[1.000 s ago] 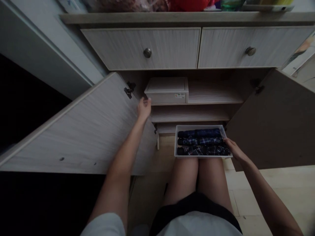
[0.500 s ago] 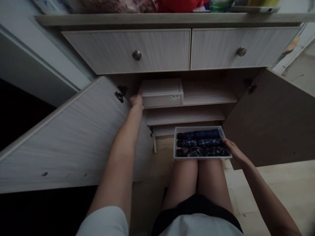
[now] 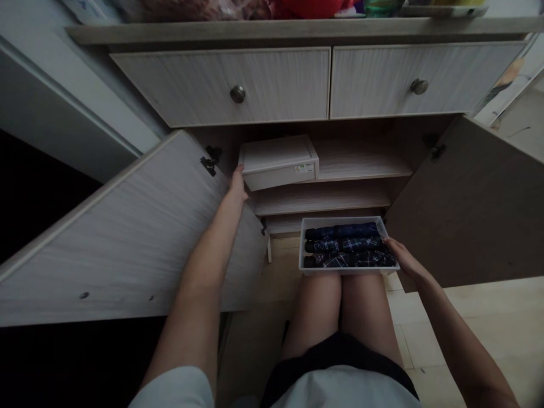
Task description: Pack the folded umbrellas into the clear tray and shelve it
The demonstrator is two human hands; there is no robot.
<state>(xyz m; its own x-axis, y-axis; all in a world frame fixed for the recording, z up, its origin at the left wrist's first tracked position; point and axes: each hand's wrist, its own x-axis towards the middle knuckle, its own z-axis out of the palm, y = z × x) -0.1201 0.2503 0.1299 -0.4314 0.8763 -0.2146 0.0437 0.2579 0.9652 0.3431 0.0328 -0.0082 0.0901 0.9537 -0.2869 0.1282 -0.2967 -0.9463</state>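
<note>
On the upper shelf inside the cabinet, a white box [image 3: 276, 161] with a small label sits at an angle, its left front corner jutting past the shelf edge. My left hand [image 3: 238, 184] grips that left end. A clear shallow tray [image 3: 302, 249] rests on my thighs, holding three folded umbrellas [image 3: 346, 245], dark blue and plaid, side by side. My right hand [image 3: 402, 255] has hold of the tray's right end, fingers over the rim.
Open cabinet doors stand at left [image 3: 140, 238] and right [image 3: 471, 209]. Two closed drawers [image 3: 221, 85] with round knobs are above. A countertop [image 3: 297, 33] carries bags and a green container. Lower shelves [image 3: 323, 198] lie beneath the box.
The white box's left end has come forward over the shelf edge, so it now sits tilted. My left hand moved slightly toward me with it. The tray and my right hand stayed nearly still.
</note>
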